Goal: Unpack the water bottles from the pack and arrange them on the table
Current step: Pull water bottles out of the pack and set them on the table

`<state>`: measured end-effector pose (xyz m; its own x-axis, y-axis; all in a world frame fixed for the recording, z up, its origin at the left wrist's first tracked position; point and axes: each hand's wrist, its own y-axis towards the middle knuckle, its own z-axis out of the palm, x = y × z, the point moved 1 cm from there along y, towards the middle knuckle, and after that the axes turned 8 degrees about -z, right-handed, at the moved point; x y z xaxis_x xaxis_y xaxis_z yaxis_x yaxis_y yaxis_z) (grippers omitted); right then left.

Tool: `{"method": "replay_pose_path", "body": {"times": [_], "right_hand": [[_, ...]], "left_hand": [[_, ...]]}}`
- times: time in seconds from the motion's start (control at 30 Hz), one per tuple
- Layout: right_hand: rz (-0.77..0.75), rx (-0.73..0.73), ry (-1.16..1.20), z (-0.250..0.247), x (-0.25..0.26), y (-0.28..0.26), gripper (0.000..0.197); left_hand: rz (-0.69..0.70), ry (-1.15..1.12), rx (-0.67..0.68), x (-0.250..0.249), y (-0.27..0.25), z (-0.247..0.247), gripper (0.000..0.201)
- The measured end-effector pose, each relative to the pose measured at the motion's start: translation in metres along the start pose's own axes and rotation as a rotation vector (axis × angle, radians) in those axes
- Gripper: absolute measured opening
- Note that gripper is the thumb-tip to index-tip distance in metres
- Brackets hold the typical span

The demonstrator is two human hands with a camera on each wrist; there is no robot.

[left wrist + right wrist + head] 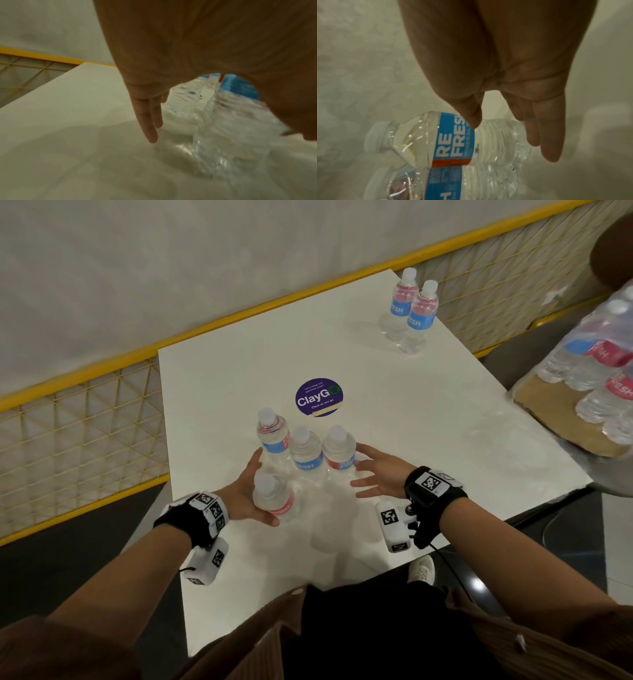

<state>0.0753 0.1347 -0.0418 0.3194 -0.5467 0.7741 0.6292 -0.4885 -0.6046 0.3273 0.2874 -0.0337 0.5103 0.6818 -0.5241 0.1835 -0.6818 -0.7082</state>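
- Bottles near the table's front edge: three (303, 451) stand upright in a tight row, and a fourth bottle (274, 499) stands just in front of them, with the left hand (248, 493) cupped round its side, thumb along the front.
- Right hand (378, 474) hovers just beside the row's right end with its fingers spread and straight, holding nothing; whether a fingertip touches the bottle cannot be told.
- Handling, as a judgement: full small bottles with thin ribbed walls should be moderately heavy, give a little under pressure and be slick on the plastic; the labelled waist is the surest place to take hold, not the cap.
- Two more bottles (411, 309) stand at the table's far right corner; the pack (589, 378), on cardboard at the right edge, still holds several.
- Table (394, 392) carries a round purple sticker (319, 397) near its middle.
- Head view alone shows the whole layout; the right wrist view gives the readable blue label and ribs; the left wrist view, blurred, shows the fingers (149, 121) pointing down toward the tabletop.
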Motion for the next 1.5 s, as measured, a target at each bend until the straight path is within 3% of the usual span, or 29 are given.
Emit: {"method": "replay_pose_path", "body": {"times": [0.17,0.33,0.43,0.6,0.7,0.8,0.97,1.1,1.2,1.3,1.4,1.5], "right_hand": [[-0.029,0.026,-0.076,0.003,0.001,0.000,0.039],[-0.036,0.104,-0.250,0.013,0.000,0.003,0.041],[-0.027,0.177,-0.354,0.027,0.001,0.004,0.043],[-0.038,0.209,-0.436,0.029,0.007,0.007,0.047],[-0.043,0.202,-0.490,0.012,0.014,0.004,0.043],[-0.057,0.157,-0.482,-0.012,0.020,0.000,0.038],[-0.058,0.068,-0.403,-0.069,0.023,-0.012,0.035],[-0.053,-0.062,-0.323,-0.127,0.028,-0.027,0.033],[-0.048,-0.200,-0.270,-0.177,0.035,-0.042,0.030],[-0.065,-0.393,-0.138,-0.230,0.045,-0.059,0.028],[-0.084,-0.677,0.150,-0.284,0.052,-0.073,0.022],[-0.165,-1.076,0.085,-0.330,0.051,-0.090,0.060]], "left_hand": [[0.055,-0.133,-0.084,-0.008,0.006,-0.003,0.143],[0.054,-0.122,-0.059,-0.016,0.009,-0.015,0.133],[0.050,-0.090,-0.062,-0.021,0.009,-0.029,0.110],[0.099,-0.101,-0.347,-0.047,0.003,-0.071,0.075],[0.196,0.040,-0.433,-0.086,-0.008,-0.080,0.058],[0.218,0.203,-0.348,-0.122,-0.010,-0.074,0.052],[-0.034,0.605,-0.258,-0.138,-0.003,-0.066,0.039],[-0.141,0.759,-0.256,-0.180,-0.007,-0.062,0.043],[-0.070,0.818,-0.275,-0.235,-0.005,-0.045,0.044],[0.054,0.847,-0.210,-0.291,0.010,-0.011,0.044],[0.192,0.861,-0.114,-0.347,0.034,0.037,0.042],[0.343,0.824,-0.048,-0.400,0.061,0.090,0.046]]}}
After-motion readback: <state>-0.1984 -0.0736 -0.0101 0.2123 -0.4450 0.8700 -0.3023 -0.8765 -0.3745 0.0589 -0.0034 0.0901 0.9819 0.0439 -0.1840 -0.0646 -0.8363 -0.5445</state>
